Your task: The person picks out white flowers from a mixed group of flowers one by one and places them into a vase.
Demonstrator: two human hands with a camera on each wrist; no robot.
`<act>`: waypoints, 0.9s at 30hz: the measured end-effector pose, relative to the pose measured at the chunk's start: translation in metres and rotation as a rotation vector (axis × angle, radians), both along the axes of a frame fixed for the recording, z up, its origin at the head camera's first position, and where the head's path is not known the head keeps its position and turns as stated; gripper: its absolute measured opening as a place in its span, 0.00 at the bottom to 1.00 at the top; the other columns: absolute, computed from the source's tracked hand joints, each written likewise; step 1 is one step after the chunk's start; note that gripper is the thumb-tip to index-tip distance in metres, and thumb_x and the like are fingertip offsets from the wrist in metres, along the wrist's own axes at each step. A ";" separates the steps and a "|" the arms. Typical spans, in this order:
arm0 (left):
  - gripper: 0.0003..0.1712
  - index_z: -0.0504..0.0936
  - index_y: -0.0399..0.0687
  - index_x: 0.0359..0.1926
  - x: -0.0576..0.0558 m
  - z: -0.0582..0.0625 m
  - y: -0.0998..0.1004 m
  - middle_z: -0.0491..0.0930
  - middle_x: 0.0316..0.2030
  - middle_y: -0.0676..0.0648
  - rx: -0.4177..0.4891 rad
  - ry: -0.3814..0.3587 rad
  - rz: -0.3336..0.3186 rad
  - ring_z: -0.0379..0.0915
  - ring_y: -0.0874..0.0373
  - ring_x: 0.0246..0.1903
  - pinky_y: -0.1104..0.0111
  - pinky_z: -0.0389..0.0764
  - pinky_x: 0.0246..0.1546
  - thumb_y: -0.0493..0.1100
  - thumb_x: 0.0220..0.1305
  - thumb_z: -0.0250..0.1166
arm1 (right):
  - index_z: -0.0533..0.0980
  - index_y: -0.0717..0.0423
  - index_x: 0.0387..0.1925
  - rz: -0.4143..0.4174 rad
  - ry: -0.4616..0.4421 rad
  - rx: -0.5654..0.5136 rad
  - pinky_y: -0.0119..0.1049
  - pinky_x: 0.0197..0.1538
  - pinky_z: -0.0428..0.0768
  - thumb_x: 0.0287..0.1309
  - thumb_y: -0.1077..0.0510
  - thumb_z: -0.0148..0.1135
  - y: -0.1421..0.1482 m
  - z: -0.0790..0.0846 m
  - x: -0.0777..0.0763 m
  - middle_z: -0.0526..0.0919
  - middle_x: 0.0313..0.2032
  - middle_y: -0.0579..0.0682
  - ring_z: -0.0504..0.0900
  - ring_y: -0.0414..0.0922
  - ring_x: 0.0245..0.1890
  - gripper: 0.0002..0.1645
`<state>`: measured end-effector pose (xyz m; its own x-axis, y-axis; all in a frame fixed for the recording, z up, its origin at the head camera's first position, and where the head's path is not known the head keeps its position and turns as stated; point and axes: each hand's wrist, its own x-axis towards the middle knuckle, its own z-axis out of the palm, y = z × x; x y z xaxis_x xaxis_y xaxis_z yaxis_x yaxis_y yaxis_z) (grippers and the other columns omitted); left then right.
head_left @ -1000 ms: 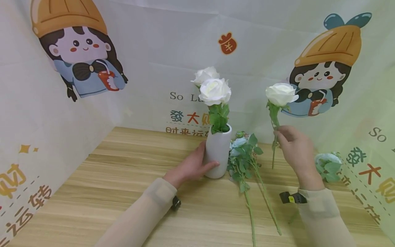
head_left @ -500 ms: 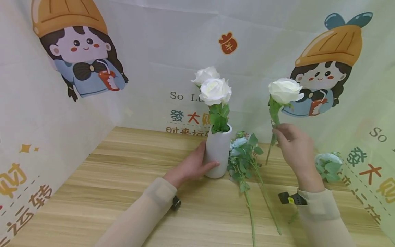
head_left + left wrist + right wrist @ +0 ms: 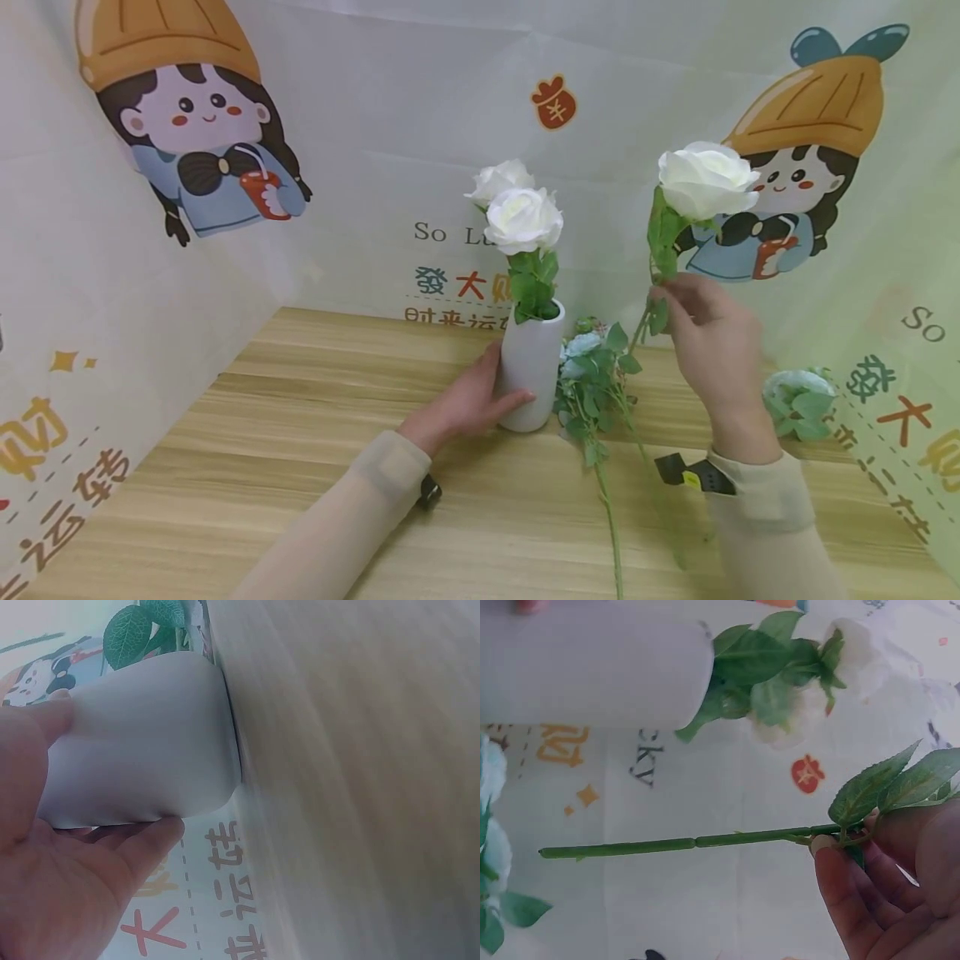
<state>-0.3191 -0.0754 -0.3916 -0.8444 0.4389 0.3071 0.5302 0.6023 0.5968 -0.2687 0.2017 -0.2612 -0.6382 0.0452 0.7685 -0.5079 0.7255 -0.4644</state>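
Note:
A white vase (image 3: 527, 375) stands upright on the wooden table, with two white roses (image 3: 523, 221) in its mouth. My left hand (image 3: 467, 400) grips the vase from its left side, thumb across the front; the left wrist view shows fingers and thumb around the vase's lower body (image 3: 142, 742). To the right of the vase, my right hand (image 3: 716, 350) pinches the stem of another white rose (image 3: 707, 181), held in the air, bloom up. In the right wrist view the bare green stem (image 3: 667, 844) extends out from the pinching fingers (image 3: 840, 889), its cut end apart from the vase.
Pale blue flowers (image 3: 585, 358) with long green stems lie on the table (image 3: 315, 492) just right of the vase. Another pale blue bloom (image 3: 801, 404) lies beyond the right wrist. A printed cloth backdrop (image 3: 375, 108) rises behind and at both sides.
My right hand has lifted the rose upward and nearer, tilting its stem so the lower end swings left toward the vase. The left hand and the vase have stayed in place.

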 end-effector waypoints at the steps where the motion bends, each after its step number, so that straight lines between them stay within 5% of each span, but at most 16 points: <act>1: 0.52 0.45 0.35 0.74 0.000 0.000 0.000 0.61 0.65 0.34 -0.001 0.001 0.000 0.63 0.50 0.60 0.56 0.68 0.63 0.57 0.67 0.65 | 0.83 0.56 0.46 0.016 0.013 -0.023 0.18 0.31 0.73 0.67 0.58 0.65 -0.002 0.002 0.001 0.87 0.38 0.48 0.79 0.32 0.32 0.09; 11: 0.52 0.45 0.35 0.74 0.000 0.000 0.000 0.62 0.64 0.35 0.005 0.015 -0.004 0.63 0.50 0.60 0.56 0.68 0.63 0.56 0.67 0.66 | 0.79 0.77 0.39 0.317 0.252 -0.284 0.22 0.38 0.80 0.56 0.80 0.63 -0.032 0.025 0.027 0.86 0.37 0.59 0.83 0.41 0.35 0.08; 19: 0.52 0.45 0.35 0.73 0.000 -0.003 0.001 0.63 0.63 0.34 0.012 0.029 -0.002 0.64 0.50 0.59 0.57 0.68 0.63 0.56 0.67 0.66 | 0.77 0.82 0.39 0.481 0.385 -0.457 0.29 0.41 0.82 0.57 0.79 0.63 -0.052 0.036 0.046 0.84 0.34 0.61 0.82 0.49 0.33 0.08; 24: 0.52 0.45 0.35 0.74 0.000 -0.001 0.001 0.62 0.64 0.34 0.013 0.009 -0.002 0.63 0.49 0.60 0.57 0.67 0.63 0.55 0.67 0.66 | 0.77 0.82 0.39 0.531 0.390 -0.492 0.30 0.40 0.83 0.56 0.80 0.62 -0.057 0.033 0.040 0.84 0.34 0.62 0.82 0.50 0.33 0.08; 27: 0.52 0.45 0.35 0.74 -0.001 -0.001 0.001 0.62 0.64 0.34 0.017 0.005 -0.007 0.63 0.49 0.60 0.56 0.67 0.64 0.55 0.67 0.67 | 0.78 0.80 0.40 0.473 0.382 -0.452 0.28 0.38 0.83 0.55 0.81 0.63 -0.059 0.030 0.037 0.84 0.34 0.61 0.82 0.49 0.33 0.09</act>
<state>-0.3197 -0.0742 -0.3923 -0.8399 0.4393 0.3188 0.5372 0.5886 0.6042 -0.2312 0.1424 -0.2308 -0.3613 0.1961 0.9116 -0.9029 0.1708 -0.3946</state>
